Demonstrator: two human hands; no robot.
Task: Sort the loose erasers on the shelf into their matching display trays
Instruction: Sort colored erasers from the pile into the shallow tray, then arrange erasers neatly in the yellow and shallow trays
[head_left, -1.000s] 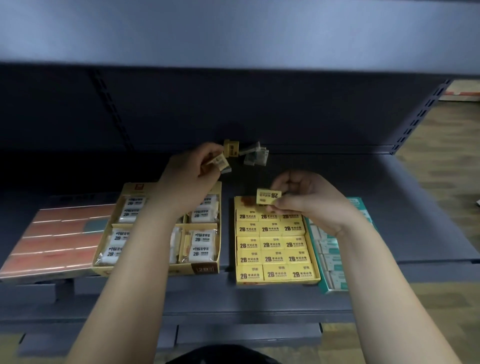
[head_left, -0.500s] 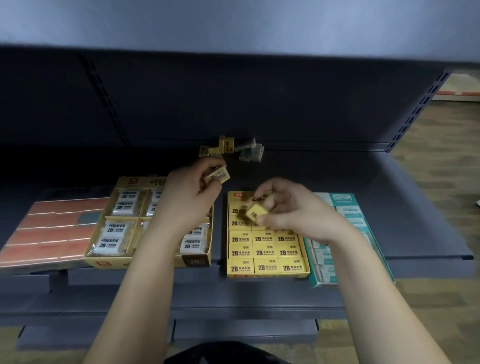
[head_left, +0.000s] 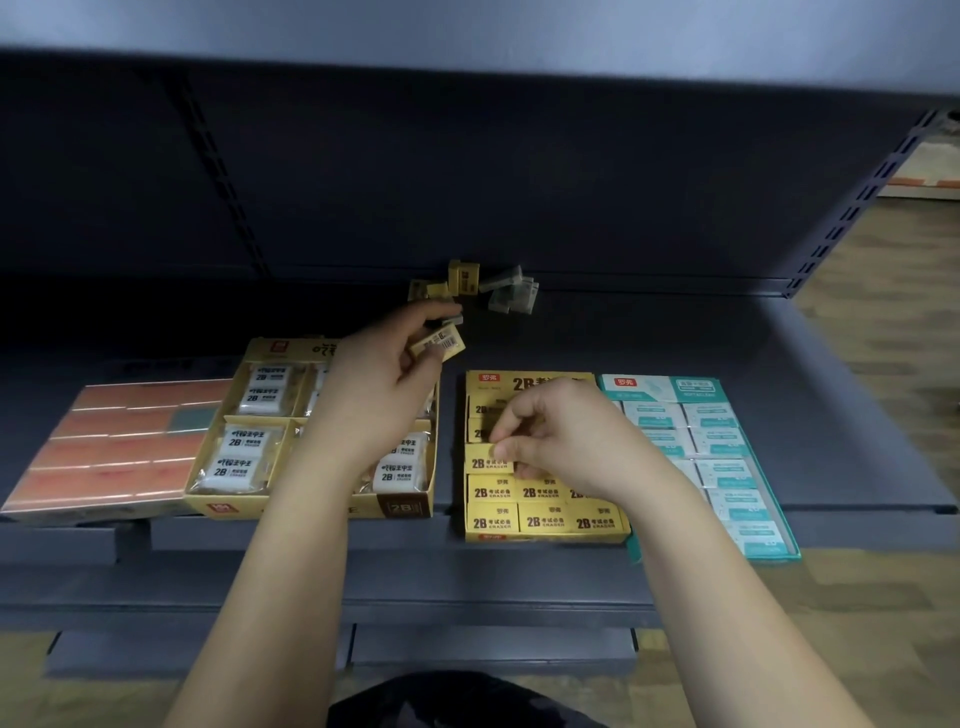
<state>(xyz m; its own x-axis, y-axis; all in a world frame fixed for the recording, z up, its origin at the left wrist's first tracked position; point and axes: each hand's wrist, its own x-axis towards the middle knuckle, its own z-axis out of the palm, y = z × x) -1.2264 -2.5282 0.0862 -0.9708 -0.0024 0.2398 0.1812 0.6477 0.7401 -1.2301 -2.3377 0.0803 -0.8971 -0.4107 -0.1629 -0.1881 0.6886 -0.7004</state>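
R hand (head_left: 563, 441) pinches 2B eraser (head_left: 487, 460) into a centre-frame gap in the yellow tray (head_left: 524, 383) to fill the row, while L hand (head_left: 382, 387) grips barcode-up eraser (head_left: 440, 343) just above-left, prob. queued next.

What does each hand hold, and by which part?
The left hand pinches a barcode eraser by its left end; the right hand, a 2B eraser by its right edge.

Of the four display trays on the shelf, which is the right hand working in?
The yellow 2B tray, second from right, between the white-eraser tray and the teal tray; the right hand pinches a yellow eraser in it.
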